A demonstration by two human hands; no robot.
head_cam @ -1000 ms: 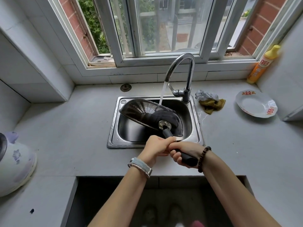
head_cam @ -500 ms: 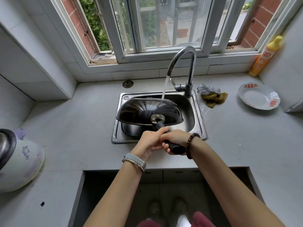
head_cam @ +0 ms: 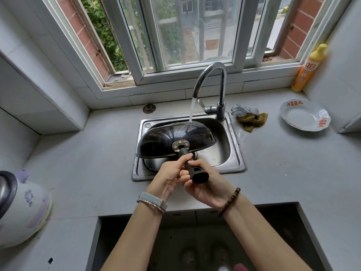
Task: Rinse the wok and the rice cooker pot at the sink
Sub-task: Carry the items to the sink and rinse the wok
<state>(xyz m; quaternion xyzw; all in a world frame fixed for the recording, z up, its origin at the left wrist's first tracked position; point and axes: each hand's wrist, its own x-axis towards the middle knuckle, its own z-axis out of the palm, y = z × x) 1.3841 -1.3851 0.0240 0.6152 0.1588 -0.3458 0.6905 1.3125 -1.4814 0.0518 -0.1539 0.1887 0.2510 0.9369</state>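
At counter point(head_cam: 97, 153), over sink point(head_cam: 237, 153): wok point(head_cam: 166, 137) held dome-up under running faucet point(head_cam: 213, 71).

Wok turned bottom-up so stream hits outer shell & drains into basin; prob. outside rinse. Both hands curl round handle point(head_cam: 192, 167), left hand point(head_cam: 170, 175) nearer pan, right hand point(head_cam: 207, 186) by butt end; two-hand grip likely for weight. Wok interior faces down, unseen; drain mostly hidden under it. Rice cooker point(head_cam: 23, 208) cut off at left edge, well apart fr. sink; can't tell if pot's inside.

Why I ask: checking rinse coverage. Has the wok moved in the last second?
Yes. The wok rolled about its handle: its right rim, earlier dipped low in the sink, rose, leaving it near level, underside up, beneath the faucet.
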